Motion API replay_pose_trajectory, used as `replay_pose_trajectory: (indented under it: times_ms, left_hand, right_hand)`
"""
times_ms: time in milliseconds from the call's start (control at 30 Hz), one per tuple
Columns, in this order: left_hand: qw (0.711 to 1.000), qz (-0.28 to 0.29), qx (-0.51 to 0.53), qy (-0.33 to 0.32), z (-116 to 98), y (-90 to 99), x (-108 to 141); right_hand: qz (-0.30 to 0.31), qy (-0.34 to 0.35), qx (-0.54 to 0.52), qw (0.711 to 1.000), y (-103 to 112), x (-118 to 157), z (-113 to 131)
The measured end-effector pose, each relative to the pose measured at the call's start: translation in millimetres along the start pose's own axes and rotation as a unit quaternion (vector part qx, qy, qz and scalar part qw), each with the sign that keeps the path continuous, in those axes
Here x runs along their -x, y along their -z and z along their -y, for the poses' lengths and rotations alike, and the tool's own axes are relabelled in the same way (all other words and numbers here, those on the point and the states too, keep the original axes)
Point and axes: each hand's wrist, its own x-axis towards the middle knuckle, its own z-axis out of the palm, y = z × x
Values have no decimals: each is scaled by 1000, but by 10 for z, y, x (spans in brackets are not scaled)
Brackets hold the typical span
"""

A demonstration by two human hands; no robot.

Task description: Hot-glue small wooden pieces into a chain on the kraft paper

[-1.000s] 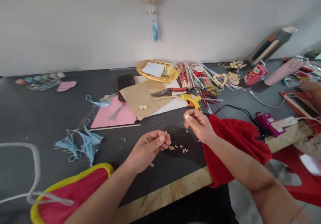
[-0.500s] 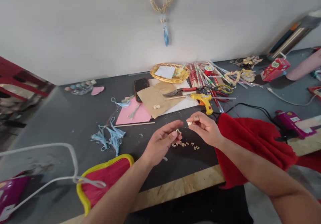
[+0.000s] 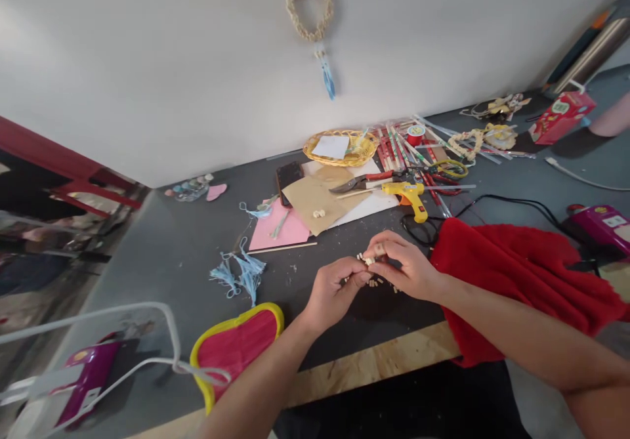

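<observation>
My right hand (image 3: 402,267) pinches a small cluster of short cream-coloured wooden pieces (image 3: 369,261) between thumb and fingertips. Against the same cluster, my left hand (image 3: 338,289) has its thumb and forefinger closed together; what exactly lies between them is partly hidden. More short wooden pieces (image 3: 378,282) lie loose on the dark table just under both hands, some covered by the fingers. Another small clump of cream pieces (image 3: 319,214) rests on a sheet of brown paper (image 3: 308,197) beyond the hands. A yellow glue gun (image 3: 413,197) lies past my right hand.
Blue tassels (image 3: 242,271) and a pink sheet (image 3: 260,232) lie to the left. Red-handled pruning shears (image 3: 364,180), a wicker basket (image 3: 315,157) and a phone (image 3: 289,180) are farther back. Red cloth (image 3: 502,275) sits by my right forearm. A heart-shaped wreath (image 3: 290,6) hangs on the wall.
My hands have come together; the left thumb and forefinger, apart before, now meet at the wooden pieces in my right hand. The whole view has shifted, moving the table things slightly rightward.
</observation>
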Motion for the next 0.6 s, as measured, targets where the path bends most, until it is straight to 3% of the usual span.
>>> replay_pose_trajectory:
  times_ms: [267,600]
  left_hand:
    - [988,-148,40,34,127,170,-34]
    - [960,-228,143,77,175,207,-92]
  right_hand:
    - [-79,-174,-126,973,32,-25,-80]
    - [-231,-214,-323,893,214,-180,-213]
